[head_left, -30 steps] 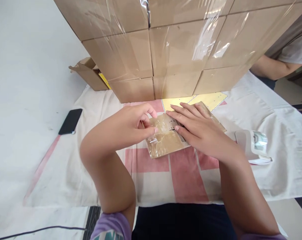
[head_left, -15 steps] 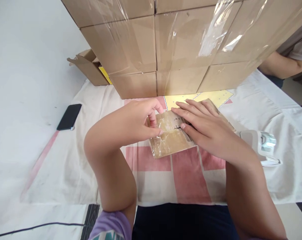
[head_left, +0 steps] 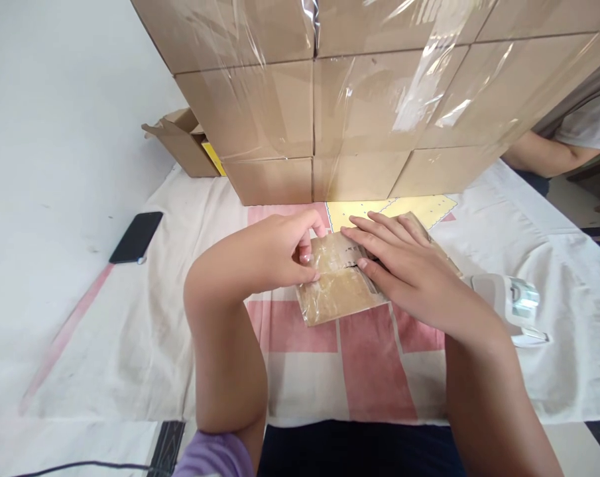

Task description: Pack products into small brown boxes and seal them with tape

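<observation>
A flat piece of brown cardboard (head_left: 342, 298), covered with glossy clear tape, lies slightly askew on the cloth. Over its left end bends my left hand (head_left: 290, 248), thumb and curled fingers closed at the edge; whether they pinch a bit of tape there I cannot make out. My right hand (head_left: 399, 262) lies flat across the right part of the cardboard, fingers stretched out and a little spread, hiding much of that side. Between the hands a dark torn line and some printed marks show on the cardboard.
Behind rises a wrapped stack of cardboard boxes (head_left: 362, 106), with a yellow sheet (head_left: 359, 213) at its foot. A white device with a clear part (head_left: 508, 301) lies right, a black phone (head_left: 136, 237) left. An open carton (head_left: 187, 146) stands back left; another person's arm (head_left: 543, 152) shows far right.
The whole view has shifted slightly, so things sit lower in it. Both hands keep nearly the same place on the cardboard; my left thumb and fingers have moved slightly.
</observation>
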Demonstrator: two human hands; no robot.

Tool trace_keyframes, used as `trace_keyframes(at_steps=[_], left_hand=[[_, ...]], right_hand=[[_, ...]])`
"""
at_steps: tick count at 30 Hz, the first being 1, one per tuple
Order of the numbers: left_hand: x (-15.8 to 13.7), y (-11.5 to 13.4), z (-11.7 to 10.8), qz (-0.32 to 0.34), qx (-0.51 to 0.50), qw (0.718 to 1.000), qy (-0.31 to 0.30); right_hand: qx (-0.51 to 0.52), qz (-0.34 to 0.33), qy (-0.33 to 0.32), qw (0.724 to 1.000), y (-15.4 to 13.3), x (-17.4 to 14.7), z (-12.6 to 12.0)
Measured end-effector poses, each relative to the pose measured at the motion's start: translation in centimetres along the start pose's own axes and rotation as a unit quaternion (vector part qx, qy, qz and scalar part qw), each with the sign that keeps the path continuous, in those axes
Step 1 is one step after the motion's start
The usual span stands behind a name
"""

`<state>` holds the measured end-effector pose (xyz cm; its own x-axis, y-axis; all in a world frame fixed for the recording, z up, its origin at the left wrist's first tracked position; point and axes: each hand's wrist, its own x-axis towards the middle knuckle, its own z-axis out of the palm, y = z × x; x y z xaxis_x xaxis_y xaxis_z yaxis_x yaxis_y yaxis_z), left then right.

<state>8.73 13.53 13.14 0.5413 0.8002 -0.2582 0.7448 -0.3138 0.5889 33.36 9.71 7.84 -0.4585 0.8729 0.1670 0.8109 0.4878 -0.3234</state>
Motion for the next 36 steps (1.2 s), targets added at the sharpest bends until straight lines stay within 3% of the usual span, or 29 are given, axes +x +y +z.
trace_keyframes(at_steps=[11, 22, 29, 36], left_hand=[[-0.7, 1.8, 0.4, -0.061, 0.112, 0.990, 0.057], [-0.7, 1.4, 0.7, -0.067, 0.108, 0.989, 0.074], [0.4, -0.9, 0.1, -0.081, 0.057, 0.994, 0.039], [-0.1, -1.2, 0.8, -0.082, -0.025, 0.996, -0.011]], right_hand=[[0.009, -0.003, 0.007, 1.000, 0.1, -0.1, 0.0], [0.012, -0.005, 0.006, 1.000, 0.1, -0.2, -0.1], [0.022, -0.003, -0.002, 1.000, 0.3, -0.2, 0.0], [0.041, -0.007, 0.003, 0.999, 0.2, -0.3, 0.0]])
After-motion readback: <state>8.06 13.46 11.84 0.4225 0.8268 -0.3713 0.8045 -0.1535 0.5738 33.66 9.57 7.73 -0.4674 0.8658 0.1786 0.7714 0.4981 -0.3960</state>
